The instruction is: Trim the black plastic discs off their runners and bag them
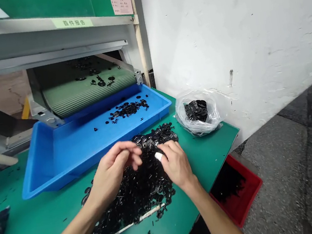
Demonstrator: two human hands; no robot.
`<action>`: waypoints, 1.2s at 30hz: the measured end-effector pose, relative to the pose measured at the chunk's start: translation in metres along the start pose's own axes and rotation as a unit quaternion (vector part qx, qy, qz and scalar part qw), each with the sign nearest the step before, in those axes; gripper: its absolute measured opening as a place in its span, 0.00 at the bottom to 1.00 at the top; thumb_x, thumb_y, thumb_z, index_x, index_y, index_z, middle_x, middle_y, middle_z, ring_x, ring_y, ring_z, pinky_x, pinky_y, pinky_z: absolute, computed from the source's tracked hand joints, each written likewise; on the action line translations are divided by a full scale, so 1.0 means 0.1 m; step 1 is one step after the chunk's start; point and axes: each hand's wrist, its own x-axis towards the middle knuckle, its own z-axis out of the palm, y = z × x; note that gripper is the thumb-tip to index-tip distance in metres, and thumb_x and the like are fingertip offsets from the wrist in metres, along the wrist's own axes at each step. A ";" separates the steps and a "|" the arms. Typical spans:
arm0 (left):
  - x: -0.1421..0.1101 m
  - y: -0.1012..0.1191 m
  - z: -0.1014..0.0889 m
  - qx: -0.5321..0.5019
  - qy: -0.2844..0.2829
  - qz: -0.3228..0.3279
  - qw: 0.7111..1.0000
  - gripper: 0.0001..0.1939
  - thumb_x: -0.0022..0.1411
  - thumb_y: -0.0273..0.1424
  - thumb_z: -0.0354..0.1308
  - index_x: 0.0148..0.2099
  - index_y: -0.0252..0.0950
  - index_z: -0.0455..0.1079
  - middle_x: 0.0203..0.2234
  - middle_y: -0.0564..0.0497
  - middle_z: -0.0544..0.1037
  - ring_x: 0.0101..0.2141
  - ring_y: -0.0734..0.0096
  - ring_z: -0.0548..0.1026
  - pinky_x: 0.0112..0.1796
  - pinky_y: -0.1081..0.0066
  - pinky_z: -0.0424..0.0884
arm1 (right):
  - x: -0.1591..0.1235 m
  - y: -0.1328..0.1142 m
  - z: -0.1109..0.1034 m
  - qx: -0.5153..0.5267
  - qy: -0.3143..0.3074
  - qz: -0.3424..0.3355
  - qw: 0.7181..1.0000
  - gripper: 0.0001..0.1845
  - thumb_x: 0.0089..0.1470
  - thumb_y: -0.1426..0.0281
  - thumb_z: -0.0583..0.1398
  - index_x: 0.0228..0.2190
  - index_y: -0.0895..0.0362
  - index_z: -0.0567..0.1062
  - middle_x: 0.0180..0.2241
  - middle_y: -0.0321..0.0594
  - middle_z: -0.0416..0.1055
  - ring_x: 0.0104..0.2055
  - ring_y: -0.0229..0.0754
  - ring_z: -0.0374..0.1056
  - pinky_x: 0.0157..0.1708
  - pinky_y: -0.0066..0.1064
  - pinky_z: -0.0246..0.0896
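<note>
A big heap of small black plastic parts (143, 190) lies on the green table (34, 223). My left hand (114, 171) hovers over the heap with fingers curled and pinched together near a black part; what they hold is too small to name. My right hand (175, 162) rests on the heap's right side, fingers bent down into the parts, with a white cot on one fingertip. The two hands nearly meet above the heap's top.
A blue tray (62, 153) with a few black parts sits behind the heap, under a ribbed green conveyor (88, 89). A clear bag of black parts (198, 113) stands at the table's right. A red bin (237, 190) sits on the floor below the edge.
</note>
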 end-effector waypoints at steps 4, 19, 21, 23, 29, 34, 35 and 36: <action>-0.41 -0.35 -0.20 -0.031 0.015 -0.099 0.994 0.09 0.66 0.34 0.54 0.41 0.36 0.72 0.31 0.50 0.78 0.26 0.72 0.72 0.27 0.71 0.69 | 0.17 -0.01 -0.03 -0.014 -0.110 -0.020 0.994 0.16 0.54 0.83 0.56 0.37 0.55 0.79 0.38 0.41 0.72 0.40 0.45 0.65 0.41 0.35 0.63; -0.72 -0.65 0.05 -0.228 -0.048 -0.191 0.954 0.23 0.62 0.49 0.57 0.46 0.33 0.69 0.29 0.51 0.75 0.20 0.77 0.66 0.18 0.76 0.59 | -0.30 -0.23 -0.05 0.189 -0.023 -0.108 0.976 0.19 0.55 0.83 0.53 0.36 0.54 0.80 0.40 0.40 0.76 0.43 0.40 0.73 0.44 0.32 0.68; -0.73 -0.70 0.08 -0.223 -0.048 -0.177 0.958 0.22 0.63 0.49 0.56 0.43 0.33 0.69 0.26 0.53 0.74 0.19 0.79 0.64 0.19 0.76 0.59 | -0.37 -0.28 -0.02 0.195 -0.048 -0.133 0.971 0.18 0.58 0.81 0.52 0.38 0.54 0.79 0.42 0.42 0.76 0.44 0.40 0.72 0.45 0.32 0.69; -0.75 -0.73 0.07 -0.187 -0.046 -0.154 0.969 0.20 0.64 0.47 0.56 0.41 0.33 0.69 0.24 0.55 0.72 0.19 0.80 0.62 0.21 0.76 0.59 | -0.42 -0.33 -0.02 0.202 -0.078 -0.134 0.967 0.20 0.59 0.82 0.51 0.40 0.54 0.79 0.44 0.42 0.75 0.46 0.40 0.72 0.47 0.33 0.68; -0.79 -0.74 0.00 -0.033 -0.055 -0.106 0.992 0.18 0.65 0.45 0.53 0.42 0.35 0.69 0.18 0.58 0.69 0.20 0.75 0.64 0.22 0.75 0.60 | -0.48 -0.45 -0.09 0.172 -0.167 -0.049 0.970 0.21 0.54 0.81 0.54 0.44 0.53 0.77 0.45 0.40 0.73 0.45 0.40 0.71 0.47 0.32 0.68; -0.82 -0.69 0.01 -0.055 -0.040 -0.095 0.993 0.18 0.63 0.47 0.55 0.42 0.37 0.67 0.20 0.57 0.72 0.21 0.74 0.67 0.23 0.74 0.64 | -0.52 -0.45 0.04 0.293 -0.117 0.111 0.942 0.17 0.50 0.77 0.58 0.41 0.53 0.79 0.34 0.35 0.68 0.28 0.33 0.67 0.23 0.23 0.68; -0.84 -0.68 0.02 -0.065 -0.049 -0.093 0.992 0.17 0.62 0.46 0.57 0.42 0.36 0.67 0.23 0.56 0.74 0.22 0.74 0.68 0.24 0.73 0.65 | -0.52 -0.46 0.07 0.329 -0.107 0.135 0.928 0.16 0.49 0.75 0.59 0.40 0.53 0.80 0.33 0.34 0.66 0.26 0.32 0.67 0.22 0.23 0.68; -0.86 -0.68 0.02 -0.076 -0.058 -0.092 0.991 0.17 0.61 0.45 0.59 0.43 0.36 0.68 0.25 0.55 0.75 0.24 0.74 0.70 0.26 0.73 0.67 | -0.53 -0.46 0.08 0.358 -0.097 0.153 0.916 0.15 0.48 0.74 0.60 0.39 0.54 0.80 0.33 0.33 0.66 0.25 0.32 0.67 0.21 0.23 0.68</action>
